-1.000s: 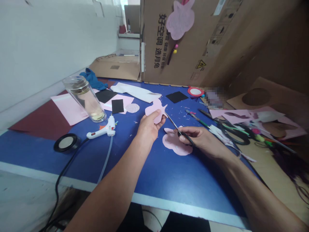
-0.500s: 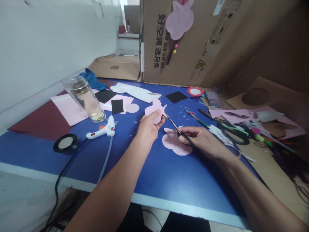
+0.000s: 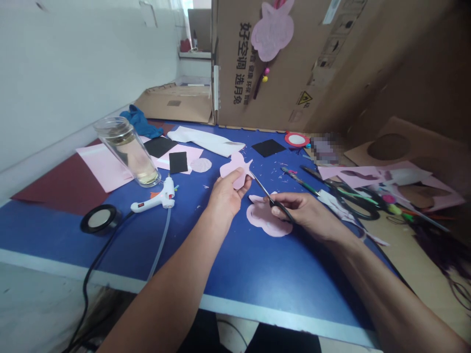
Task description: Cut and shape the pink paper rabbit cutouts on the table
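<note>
Pink cutout (image 3: 235, 167) in left hand (image 3: 226, 196); right hand (image 3: 303, 210) grips scissors (image 3: 267, 194).

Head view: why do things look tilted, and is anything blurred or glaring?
Head view: the wide lens leans the cardboard box and glass jar outward; head view: light soft and even, shadows faint, no harsh glare; head view: one pixelated patch below the box; pink cutout and scissors are sharp.

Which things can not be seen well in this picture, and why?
Head view:
Scissors: handles hidden in the right hand.
Small pink shape: lower part covered by the left hand.
Patch beside the red ring: pixelated.
Pink cutout on the box: top cut by frame edge.
</note>
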`<action>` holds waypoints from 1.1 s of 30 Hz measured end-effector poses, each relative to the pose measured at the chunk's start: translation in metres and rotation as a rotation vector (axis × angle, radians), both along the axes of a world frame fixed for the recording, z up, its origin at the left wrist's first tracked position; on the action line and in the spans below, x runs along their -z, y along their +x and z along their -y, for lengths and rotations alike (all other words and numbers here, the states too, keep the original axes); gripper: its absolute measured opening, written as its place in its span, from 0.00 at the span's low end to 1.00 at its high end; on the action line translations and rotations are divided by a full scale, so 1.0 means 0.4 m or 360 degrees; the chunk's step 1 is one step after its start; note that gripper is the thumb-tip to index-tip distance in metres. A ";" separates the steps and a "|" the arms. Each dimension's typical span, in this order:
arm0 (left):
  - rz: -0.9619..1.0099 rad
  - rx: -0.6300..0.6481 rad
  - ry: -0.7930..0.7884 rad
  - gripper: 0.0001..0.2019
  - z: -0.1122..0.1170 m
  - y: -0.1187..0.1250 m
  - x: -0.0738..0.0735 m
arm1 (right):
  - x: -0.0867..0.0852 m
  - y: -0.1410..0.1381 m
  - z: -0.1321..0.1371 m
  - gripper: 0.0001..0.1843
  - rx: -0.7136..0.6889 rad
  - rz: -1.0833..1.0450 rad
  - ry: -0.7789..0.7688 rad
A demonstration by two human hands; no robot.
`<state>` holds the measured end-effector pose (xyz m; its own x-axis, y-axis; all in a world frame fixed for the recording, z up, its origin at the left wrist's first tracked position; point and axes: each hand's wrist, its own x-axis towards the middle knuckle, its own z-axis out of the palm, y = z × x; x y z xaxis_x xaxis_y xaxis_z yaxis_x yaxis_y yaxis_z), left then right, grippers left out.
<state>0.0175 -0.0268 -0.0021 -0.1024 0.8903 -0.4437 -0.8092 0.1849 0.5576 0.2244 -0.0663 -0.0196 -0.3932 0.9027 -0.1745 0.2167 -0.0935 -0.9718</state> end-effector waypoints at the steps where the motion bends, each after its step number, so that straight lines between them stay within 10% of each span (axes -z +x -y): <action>1: 0.0002 -0.0001 -0.0001 0.06 0.000 0.000 0.000 | 0.000 0.000 0.000 0.28 -0.0001 -0.0006 -0.0001; 33: -0.0059 -0.0007 0.0089 0.05 0.002 0.005 0.008 | -0.001 -0.006 0.003 0.29 0.0008 -0.0032 -0.0055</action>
<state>0.0194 -0.0275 -0.0051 -0.1217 0.9130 -0.3894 -0.7885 0.1493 0.5966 0.2219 -0.0677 -0.0193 -0.3923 0.8983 -0.1978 0.1965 -0.1282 -0.9721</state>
